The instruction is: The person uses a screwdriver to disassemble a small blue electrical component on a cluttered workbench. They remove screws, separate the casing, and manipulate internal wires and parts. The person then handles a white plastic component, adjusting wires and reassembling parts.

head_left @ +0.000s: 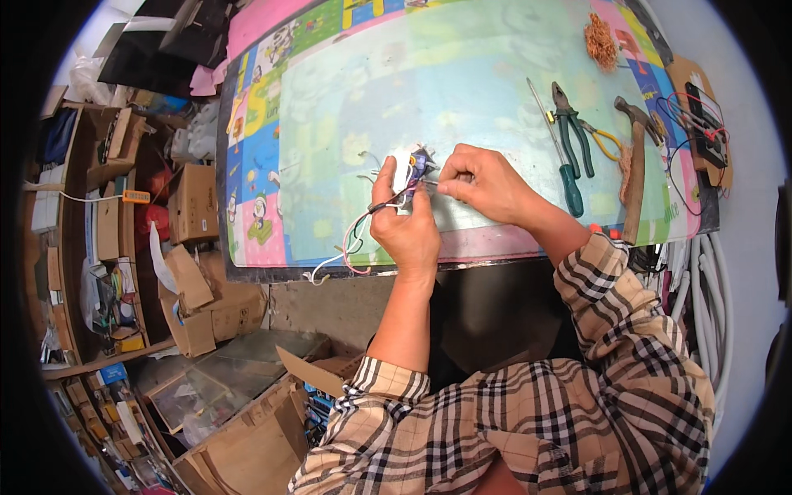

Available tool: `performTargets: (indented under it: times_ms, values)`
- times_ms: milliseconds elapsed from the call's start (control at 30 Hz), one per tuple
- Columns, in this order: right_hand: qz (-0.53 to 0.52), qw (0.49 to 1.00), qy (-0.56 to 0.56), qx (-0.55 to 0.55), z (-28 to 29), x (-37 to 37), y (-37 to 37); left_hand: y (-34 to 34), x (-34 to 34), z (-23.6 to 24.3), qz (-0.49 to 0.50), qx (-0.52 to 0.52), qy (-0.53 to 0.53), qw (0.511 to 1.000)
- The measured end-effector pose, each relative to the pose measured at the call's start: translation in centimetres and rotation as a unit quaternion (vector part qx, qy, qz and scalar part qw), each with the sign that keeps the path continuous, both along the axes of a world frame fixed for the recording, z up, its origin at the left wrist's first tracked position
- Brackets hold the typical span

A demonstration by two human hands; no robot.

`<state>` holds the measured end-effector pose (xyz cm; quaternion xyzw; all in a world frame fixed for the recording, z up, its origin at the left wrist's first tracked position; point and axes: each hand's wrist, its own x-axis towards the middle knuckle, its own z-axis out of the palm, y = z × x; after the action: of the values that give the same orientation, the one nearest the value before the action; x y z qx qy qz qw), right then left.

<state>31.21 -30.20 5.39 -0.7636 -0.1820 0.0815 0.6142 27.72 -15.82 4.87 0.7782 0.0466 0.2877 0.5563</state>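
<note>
My left hand (pixel 406 237) is closed around a small white and purple electrical part (pixel 402 173) just above the table mat, near its front edge. Thin wires (pixel 353 239) in white, green, pink and black trail from the part, past my left fingers, to the table's edge. Close by on the right, my right hand (pixel 488 183) pinches with thumb and forefinger beside the part. Whatever lies between those fingertips is too small to make out.
On the mat's right lie a green-handled screwdriver (pixel 569 188), green-handled pliers (pixel 572 136), yellow-handled pliers (pixel 606 142) and a hammer (pixel 635 173). A copper wire tangle (pixel 601 41) sits farther back. A black meter with leads (pixel 705 132) rests at the right edge. Shelves and cardboard boxes (pixel 195 202) stand left.
</note>
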Motion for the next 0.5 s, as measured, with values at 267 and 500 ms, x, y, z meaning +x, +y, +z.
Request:
performTargets:
  times_ms: [267, 500]
  values:
    - [0.003, 0.998, 0.006, -0.057, 1.4, -1.1, 1.1, 0.2, -0.5, -0.4, -0.011, 0.036, 0.005, 0.999]
    - [-0.093, 0.992, -0.035, -0.077, 1.4, -1.6, 0.4, 0.2, -1.1, 1.2, -0.054, -0.143, 0.097, 0.984]
